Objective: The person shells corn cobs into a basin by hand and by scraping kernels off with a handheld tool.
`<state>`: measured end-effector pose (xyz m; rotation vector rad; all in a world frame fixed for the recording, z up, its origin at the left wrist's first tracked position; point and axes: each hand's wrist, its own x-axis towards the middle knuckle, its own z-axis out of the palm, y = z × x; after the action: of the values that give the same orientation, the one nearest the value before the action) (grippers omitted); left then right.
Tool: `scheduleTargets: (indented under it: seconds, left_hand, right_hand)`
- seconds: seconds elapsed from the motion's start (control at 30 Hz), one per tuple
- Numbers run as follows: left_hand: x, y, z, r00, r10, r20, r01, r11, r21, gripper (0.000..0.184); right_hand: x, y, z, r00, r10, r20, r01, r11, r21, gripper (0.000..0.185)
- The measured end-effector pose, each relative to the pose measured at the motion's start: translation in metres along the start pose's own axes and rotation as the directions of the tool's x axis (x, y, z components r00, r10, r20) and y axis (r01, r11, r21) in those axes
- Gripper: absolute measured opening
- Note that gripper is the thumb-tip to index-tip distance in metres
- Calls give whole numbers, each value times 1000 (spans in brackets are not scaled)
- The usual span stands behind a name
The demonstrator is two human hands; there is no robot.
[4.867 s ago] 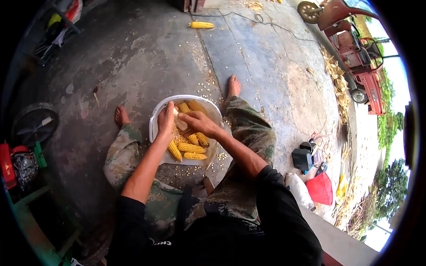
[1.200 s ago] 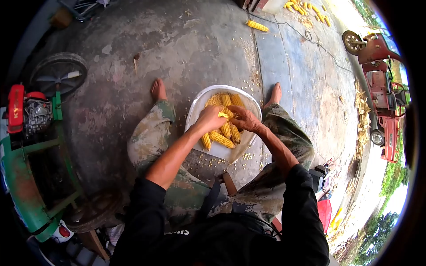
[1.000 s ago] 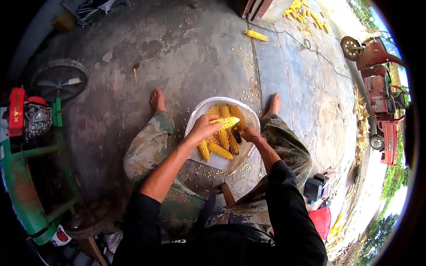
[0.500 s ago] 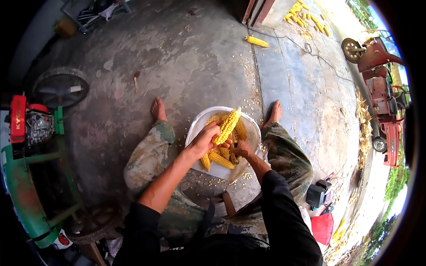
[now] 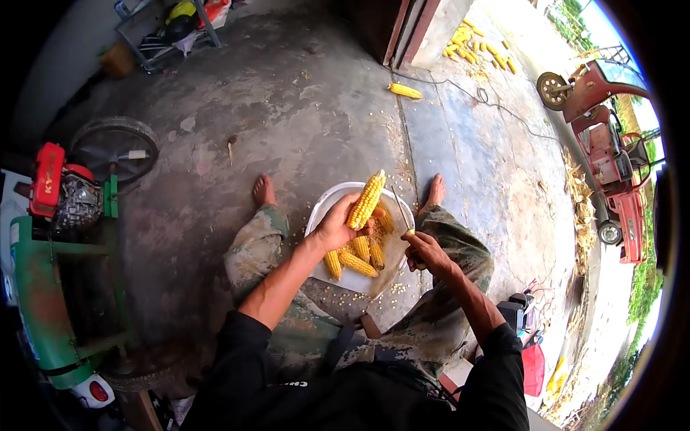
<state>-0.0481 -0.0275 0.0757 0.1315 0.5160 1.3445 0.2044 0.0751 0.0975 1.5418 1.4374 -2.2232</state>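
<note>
My left hand (image 5: pixel 338 224) is closed around an ear of corn (image 5: pixel 368 201), tilted with its tip pointing up and away. My right hand (image 5: pixel 425 251) grips a screwdriver (image 5: pixel 400 210) by its pale handle; the thin metal shaft points up and away, apart from the ear. Below both hands stands a white basin (image 5: pixel 314 215) between my feet. Several more ears of corn (image 5: pixel 357 264) lie in it, along with loose kernels, partly hidden by my left hand.
Loose kernels (image 5: pixel 345 293) are scattered around the basin. One ear (image 5: pixel 405 90) lies farther out on the floor, near a cable (image 5: pixel 483 97). A corn pile (image 5: pixel 478 50) is beyond the doorway. A green machine with a red engine (image 5: pixel 49 179) stands left; a red three-wheeler (image 5: pixel 604 136) is right.
My right hand has moved right and out of the basin, bringing the screwdriver into view. My left hand still holds the ear, now turned slightly more upright.
</note>
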Motion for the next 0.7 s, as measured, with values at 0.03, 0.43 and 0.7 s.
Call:
scheduleTargets:
  seconds: [0.03,0.43,0.7]
  left_hand:
    - [-6,-4,6,998,50,-25,-49,998,35,41]
    - [-28,-58,-31,902,233,-363,-340,902,-266,45]
    - [-7,-69,-67,804,186,-565,-337,925,-175,47]
  right_hand:
    - [-10,1,2,993,-114,45,113,993,20,33]
    - [-64,57,51,941,-268,206,249,962,112,49]
    - [-77,74,69,952,-242,186,261,962,-83,45]
